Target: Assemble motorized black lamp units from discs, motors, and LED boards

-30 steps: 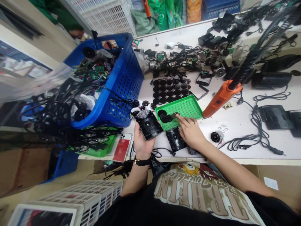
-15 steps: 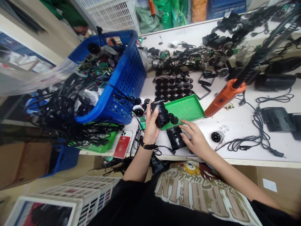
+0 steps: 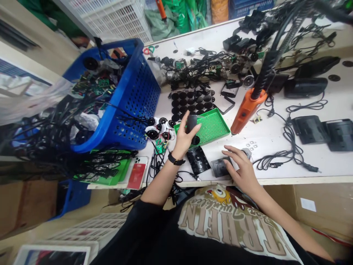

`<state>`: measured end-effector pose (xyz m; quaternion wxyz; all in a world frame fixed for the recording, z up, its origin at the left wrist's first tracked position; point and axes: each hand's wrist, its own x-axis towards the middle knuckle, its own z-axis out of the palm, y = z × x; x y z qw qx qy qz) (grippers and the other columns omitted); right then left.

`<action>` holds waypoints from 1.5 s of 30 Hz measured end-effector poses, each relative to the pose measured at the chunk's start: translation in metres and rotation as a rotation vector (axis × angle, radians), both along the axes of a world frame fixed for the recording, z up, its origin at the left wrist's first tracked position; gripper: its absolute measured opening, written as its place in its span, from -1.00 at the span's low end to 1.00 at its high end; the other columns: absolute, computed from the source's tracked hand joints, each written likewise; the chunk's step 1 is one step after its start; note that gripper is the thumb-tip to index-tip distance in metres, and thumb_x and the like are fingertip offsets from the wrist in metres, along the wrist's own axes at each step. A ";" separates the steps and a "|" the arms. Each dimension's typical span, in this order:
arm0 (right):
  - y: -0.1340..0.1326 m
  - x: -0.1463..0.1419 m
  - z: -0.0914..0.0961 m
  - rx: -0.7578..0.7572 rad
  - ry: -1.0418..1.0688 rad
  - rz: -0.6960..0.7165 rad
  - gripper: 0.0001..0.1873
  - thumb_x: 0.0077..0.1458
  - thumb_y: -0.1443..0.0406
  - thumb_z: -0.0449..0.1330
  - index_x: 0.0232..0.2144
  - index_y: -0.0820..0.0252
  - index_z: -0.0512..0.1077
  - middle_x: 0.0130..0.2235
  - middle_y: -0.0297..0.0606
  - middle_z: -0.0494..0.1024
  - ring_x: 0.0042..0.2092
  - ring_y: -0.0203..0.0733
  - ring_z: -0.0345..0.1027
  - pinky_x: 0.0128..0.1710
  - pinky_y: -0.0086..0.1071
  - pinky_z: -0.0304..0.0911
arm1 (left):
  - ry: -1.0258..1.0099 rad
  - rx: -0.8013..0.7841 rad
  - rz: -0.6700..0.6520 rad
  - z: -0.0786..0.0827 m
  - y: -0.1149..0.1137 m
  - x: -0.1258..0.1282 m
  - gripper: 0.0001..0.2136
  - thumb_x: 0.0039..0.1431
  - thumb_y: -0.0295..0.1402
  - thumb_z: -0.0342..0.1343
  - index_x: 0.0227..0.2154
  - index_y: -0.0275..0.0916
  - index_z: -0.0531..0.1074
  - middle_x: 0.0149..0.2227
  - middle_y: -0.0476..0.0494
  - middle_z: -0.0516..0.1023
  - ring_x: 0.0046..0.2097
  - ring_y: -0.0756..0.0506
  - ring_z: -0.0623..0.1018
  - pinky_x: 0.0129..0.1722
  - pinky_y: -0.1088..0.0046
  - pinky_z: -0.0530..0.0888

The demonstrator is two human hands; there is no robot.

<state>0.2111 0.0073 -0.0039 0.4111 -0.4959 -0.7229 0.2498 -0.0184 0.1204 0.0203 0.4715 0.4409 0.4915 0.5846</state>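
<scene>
Raised above green tray [image 3: 213, 125]: black part [image 3: 191, 123], gripped upright in left hand [image 3: 184, 140], closed round it. Right hand [image 3: 242, 167] shifted rightward, open and spread, just beside small square plate [image 3: 220, 166] on bench [image 3: 275, 158]; black panel [image 3: 198, 160] flat nearby.

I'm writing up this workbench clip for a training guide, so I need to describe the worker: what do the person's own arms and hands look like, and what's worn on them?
The left hand and right hand are bare, with no gloves. The left wrist wears a watch with a black strap; the right wrist has nothing on it. Both forearms are uncovered below the short sleeves of a black T-shirt.
</scene>
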 end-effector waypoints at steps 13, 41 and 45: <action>0.001 0.067 -0.017 0.048 -0.090 -0.338 -0.79 0.34 0.25 0.15 -0.04 0.10 0.50 -0.06 -0.09 0.64 0.02 0.07 0.51 0.05 0.04 0.42 | -0.725 -0.507 -0.147 0.025 -0.066 0.011 -0.52 0.43 -0.02 -0.03 0.12 -0.28 0.51 0.07 -0.37 0.66 0.21 -0.40 0.59 0.20 -0.15 0.52; 0.033 0.098 0.001 0.336 -0.047 0.083 -0.83 0.33 0.30 0.19 -0.30 0.04 0.58 -0.28 -0.25 0.72 -0.21 -0.09 0.63 -0.23 -0.15 0.55 | -0.826 -0.667 -0.217 0.002 -0.087 0.040 -0.56 0.47 -0.07 -0.04 0.10 -0.29 0.53 -0.01 -0.29 0.70 0.16 -0.33 0.63 0.23 -0.05 0.51; 0.019 0.049 0.022 0.045 0.146 -0.043 -0.87 0.28 0.21 0.28 -0.32 0.08 0.55 -0.32 -0.26 0.68 -0.27 -0.10 0.59 -0.23 -0.18 0.50 | -0.859 -0.644 -0.219 0.001 -0.086 0.051 -0.61 0.44 -0.10 0.04 0.07 -0.28 0.55 0.03 -0.26 0.69 0.22 -0.34 0.58 0.30 -0.02 0.45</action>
